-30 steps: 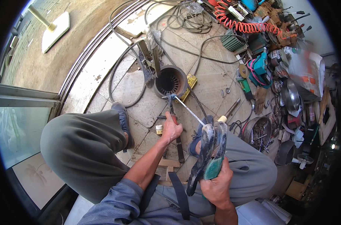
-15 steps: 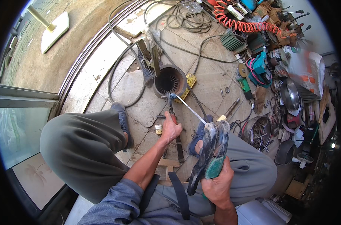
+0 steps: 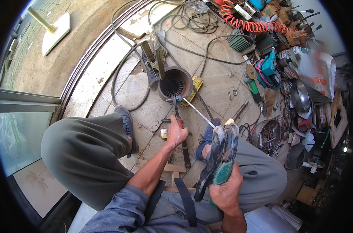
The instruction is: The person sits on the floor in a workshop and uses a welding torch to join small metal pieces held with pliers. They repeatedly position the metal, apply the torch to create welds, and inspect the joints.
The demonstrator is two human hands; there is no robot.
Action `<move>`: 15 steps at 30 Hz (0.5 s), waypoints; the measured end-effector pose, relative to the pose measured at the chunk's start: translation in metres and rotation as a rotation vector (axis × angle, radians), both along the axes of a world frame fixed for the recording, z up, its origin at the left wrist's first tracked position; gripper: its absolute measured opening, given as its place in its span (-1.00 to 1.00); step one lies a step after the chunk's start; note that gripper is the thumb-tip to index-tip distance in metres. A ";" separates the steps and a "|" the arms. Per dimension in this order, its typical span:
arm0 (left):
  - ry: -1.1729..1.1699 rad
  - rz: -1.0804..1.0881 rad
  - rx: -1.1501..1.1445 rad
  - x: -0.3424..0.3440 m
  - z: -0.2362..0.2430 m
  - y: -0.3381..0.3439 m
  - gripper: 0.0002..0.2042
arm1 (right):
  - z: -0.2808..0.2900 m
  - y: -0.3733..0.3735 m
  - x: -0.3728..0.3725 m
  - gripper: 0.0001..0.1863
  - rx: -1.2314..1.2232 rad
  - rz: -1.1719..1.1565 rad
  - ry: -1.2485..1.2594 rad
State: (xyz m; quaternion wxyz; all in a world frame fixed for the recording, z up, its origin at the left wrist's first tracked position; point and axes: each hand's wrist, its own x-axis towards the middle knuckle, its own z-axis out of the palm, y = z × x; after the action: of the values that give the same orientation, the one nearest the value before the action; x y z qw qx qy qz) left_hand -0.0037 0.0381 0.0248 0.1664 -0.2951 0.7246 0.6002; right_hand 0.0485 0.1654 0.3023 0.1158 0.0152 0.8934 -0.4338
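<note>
My left hand (image 3: 177, 133) is closed on a red-handled metal tool (image 3: 176, 112), whose head meets a small blue fitting (image 3: 179, 98) at the front rim of a round cast-metal housing (image 3: 175, 80). My right hand (image 3: 227, 192) grips a bulky black tool with a green handle (image 3: 222, 171). A thin pale rod (image 3: 197, 112) runs from that tool to the fitting. A small white jar (image 3: 164, 133) stands left of my left hand. A dark bar (image 3: 185, 155) lies below that hand, and a yellow object (image 3: 196, 83) is beside the housing.
Cables (image 3: 192, 25) coil across the tiled floor (image 3: 130, 89). At right are a teal power tool (image 3: 269, 70), a green grinder (image 3: 253, 87), a red coiled hose (image 3: 254, 25), a bowl of metal parts (image 3: 265, 130) and clutter. A glass door (image 3: 21, 136) is at left, my knees either side.
My right hand and the black tool have shifted slightly right and upward, the rod's near end with them. My left hand stays on the red-handled tool in nearly the same place.
</note>
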 end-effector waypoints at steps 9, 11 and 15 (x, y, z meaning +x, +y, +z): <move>-0.014 -0.005 -0.035 -0.001 -0.002 0.002 -0.50 | 0.005 -0.002 0.001 -0.63 -0.026 -0.053 -0.073; -0.011 0.000 -0.026 -0.001 0.002 0.001 -0.50 | 0.007 -0.003 0.001 -0.60 -0.040 -0.082 -0.108; -0.015 -0.003 -0.027 -0.001 0.004 0.000 -0.50 | 0.008 -0.004 0.000 -0.60 -0.026 -0.084 -0.107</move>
State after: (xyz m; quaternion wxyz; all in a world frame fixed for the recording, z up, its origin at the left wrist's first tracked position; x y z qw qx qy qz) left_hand -0.0051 0.0385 0.0286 0.1686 -0.3009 0.7317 0.5880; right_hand 0.0487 0.1617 0.3103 0.1453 0.0745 0.8788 -0.4483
